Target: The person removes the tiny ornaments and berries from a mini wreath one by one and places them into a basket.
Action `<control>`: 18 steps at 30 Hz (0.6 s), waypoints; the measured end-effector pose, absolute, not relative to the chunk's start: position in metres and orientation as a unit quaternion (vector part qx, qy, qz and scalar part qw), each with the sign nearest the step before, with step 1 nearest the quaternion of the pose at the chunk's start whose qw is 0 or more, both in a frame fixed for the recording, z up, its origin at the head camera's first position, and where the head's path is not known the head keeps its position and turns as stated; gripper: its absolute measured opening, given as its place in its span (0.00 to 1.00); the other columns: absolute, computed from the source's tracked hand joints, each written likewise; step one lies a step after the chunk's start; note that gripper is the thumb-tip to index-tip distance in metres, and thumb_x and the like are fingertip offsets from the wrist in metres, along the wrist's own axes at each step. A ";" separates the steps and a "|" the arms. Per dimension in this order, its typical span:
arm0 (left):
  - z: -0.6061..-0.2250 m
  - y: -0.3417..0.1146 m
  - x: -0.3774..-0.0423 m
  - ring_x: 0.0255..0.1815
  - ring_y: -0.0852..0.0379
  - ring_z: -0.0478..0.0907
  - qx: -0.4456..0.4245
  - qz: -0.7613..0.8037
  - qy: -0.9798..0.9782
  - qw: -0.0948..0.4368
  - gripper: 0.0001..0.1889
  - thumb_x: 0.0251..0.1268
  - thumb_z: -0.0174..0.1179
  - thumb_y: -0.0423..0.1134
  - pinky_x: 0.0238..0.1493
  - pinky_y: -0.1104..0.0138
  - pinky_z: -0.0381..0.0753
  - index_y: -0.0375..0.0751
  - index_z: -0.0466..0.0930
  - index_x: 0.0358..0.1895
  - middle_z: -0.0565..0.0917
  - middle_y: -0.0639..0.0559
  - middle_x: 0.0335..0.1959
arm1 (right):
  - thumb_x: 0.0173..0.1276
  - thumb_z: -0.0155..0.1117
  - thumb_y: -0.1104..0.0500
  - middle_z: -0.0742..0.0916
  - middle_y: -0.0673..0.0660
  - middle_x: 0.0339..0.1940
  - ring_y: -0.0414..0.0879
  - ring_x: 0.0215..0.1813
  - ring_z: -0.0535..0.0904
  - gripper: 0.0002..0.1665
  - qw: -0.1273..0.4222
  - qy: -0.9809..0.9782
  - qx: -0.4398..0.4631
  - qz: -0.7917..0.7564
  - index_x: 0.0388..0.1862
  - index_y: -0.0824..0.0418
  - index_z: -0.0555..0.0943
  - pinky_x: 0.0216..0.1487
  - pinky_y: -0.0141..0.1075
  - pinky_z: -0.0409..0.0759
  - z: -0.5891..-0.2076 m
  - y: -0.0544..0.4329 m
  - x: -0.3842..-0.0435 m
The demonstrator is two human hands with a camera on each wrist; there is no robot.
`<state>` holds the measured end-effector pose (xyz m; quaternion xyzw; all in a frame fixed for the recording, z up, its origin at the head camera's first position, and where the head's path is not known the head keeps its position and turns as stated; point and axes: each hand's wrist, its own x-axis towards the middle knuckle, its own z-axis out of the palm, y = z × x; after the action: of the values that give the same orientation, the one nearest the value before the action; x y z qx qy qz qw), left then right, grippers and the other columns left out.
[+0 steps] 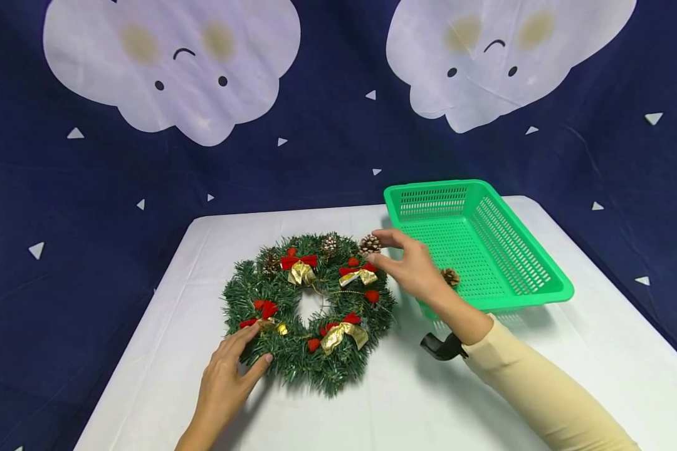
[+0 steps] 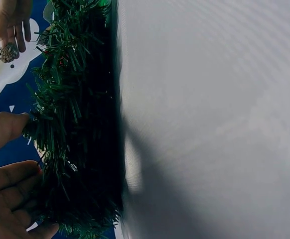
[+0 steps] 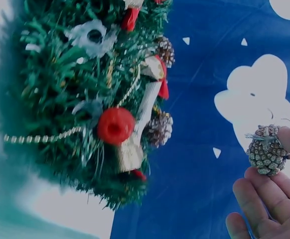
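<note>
My right hand (image 1: 409, 262) pinches a pine cone (image 1: 369, 245) between thumb and fingertips, over the upper right edge of the green wreath (image 1: 248, 282). The right wrist view shows that cone (image 3: 267, 152) clear of the greenery, with thin wire at one end. My left hand (image 1: 225, 369) rests at the wreath's lower left, its fingers loosely extended by a red bow (image 1: 267, 310). In the left wrist view, the left fingers (image 2: 15, 177) touch the green tips. Gold-and-red bows (image 1: 344, 335), red berries (image 1: 372, 296) and more pine cones (image 1: 330, 245) decorate the wreath.
A green plastic basket (image 1: 541, 266) stands at the right on the white table (image 1: 175, 313). Inside its near left corner lies another pine cone (image 1: 450, 277). A black strap piece (image 1: 442, 346) sits at my right wrist. Behind the table hangs a dark blue cloth (image 1: 327, 125) with clouds.
</note>
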<state>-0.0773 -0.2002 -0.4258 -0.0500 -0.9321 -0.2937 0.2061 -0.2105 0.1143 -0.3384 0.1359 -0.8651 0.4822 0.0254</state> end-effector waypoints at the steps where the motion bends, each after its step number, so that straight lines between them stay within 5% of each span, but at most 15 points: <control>1: -0.426 -0.200 -0.077 0.58 0.39 0.74 -0.050 -0.294 -0.932 0.206 0.31 0.48 0.71 0.40 0.53 0.41 0.74 0.43 0.76 0.60 0.80 0.42 0.56 | 0.62 0.66 0.47 0.81 0.56 0.59 0.53 0.64 0.74 0.30 0.025 -0.866 0.132 0.482 0.62 0.50 0.73 0.61 0.52 0.74 -0.338 0.117 -0.211; 18: -0.425 -0.200 -0.077 0.58 0.40 0.74 -0.047 -0.293 -0.933 0.205 0.31 0.49 0.71 0.40 0.53 0.42 0.74 0.43 0.76 0.60 0.81 0.42 0.56 | 0.63 0.65 0.47 0.81 0.60 0.58 0.59 0.64 0.73 0.32 0.057 -0.877 0.091 0.468 0.63 0.56 0.72 0.60 0.53 0.75 -0.349 0.167 -0.230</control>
<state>-0.0768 -0.1996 -0.4252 -0.0475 -0.9327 -0.2931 0.2048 -0.2304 0.1669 -0.3492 0.0908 -0.8775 0.4675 0.0571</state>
